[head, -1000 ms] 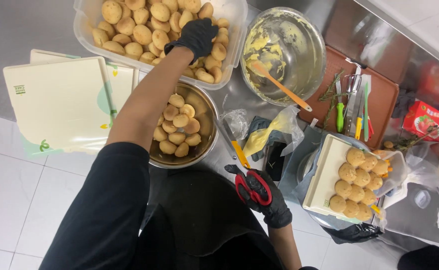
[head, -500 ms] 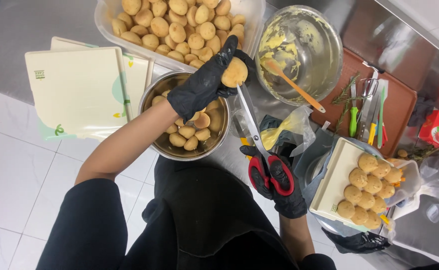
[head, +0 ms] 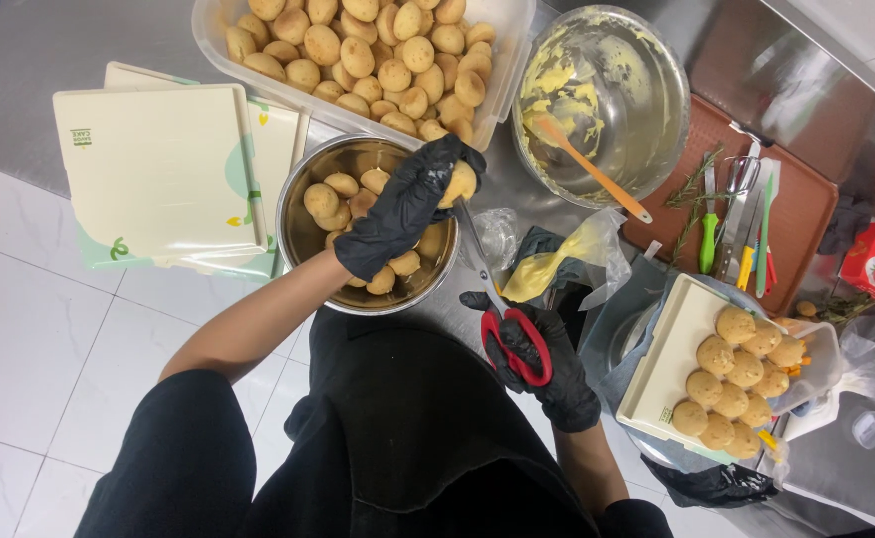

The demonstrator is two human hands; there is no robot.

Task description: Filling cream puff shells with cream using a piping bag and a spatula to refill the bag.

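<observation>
Head view. A clear plastic tub at the top holds many round golden pastry balls. Below it, a steel bowl holds about a dozen more. A larger steel bowl is smeared with yellow cream and holds an orange spatula. A cream tray at lower right carries roughly ten filled balls in rows.

The left hand (black glove) pinches one pastry ball between thumb and curled fingers, over the steel bowl's right rim. The right hand, also gloved, has its fingers through the red handles of the scissors. Their long axis runs up-left; the blade tips point at the held ball, touching or just under it. Whether the blades are parted cannot be told.
</observation>
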